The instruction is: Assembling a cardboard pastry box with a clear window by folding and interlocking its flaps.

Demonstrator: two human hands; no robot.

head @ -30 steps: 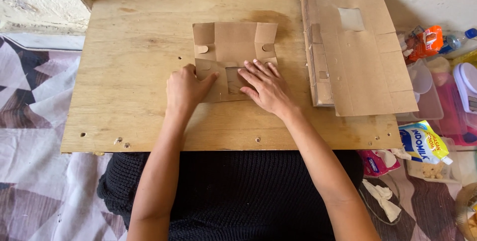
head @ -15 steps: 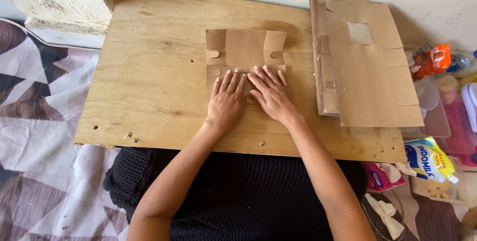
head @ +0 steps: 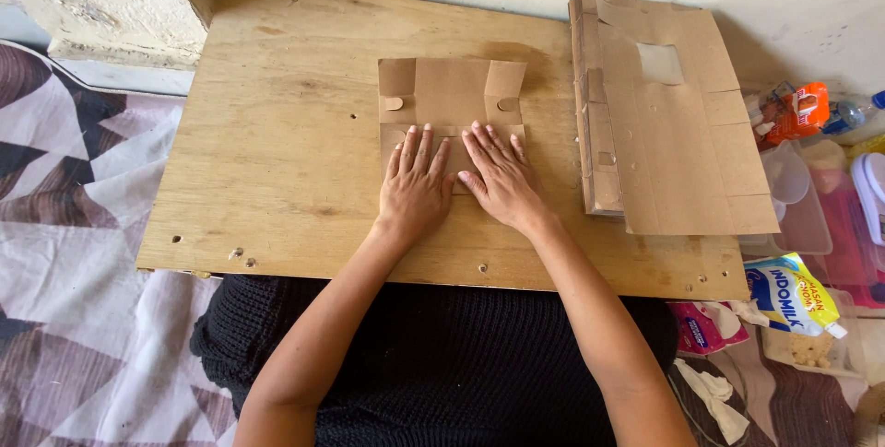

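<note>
Folded cardboard piece [head: 450, 97] lies flat mid-surface, nearer the far edge of the plywood surface [head: 277, 152], its near half hidden under both hands. Left hand [head: 415, 184] and right hand [head: 502, 180] press palm-down side by side, fingers [head: 426, 145] spread, gripping nothing. Stack of flat cardboard blanks [head: 664, 115] at the far right corner, overhanging the right edge. Off the right edge: orange packet [head: 800, 108], blue-yellow-white pouch [head: 788, 292], pink packet [head: 705, 325], clear containers [head: 797, 207] partly cut off.
</note>
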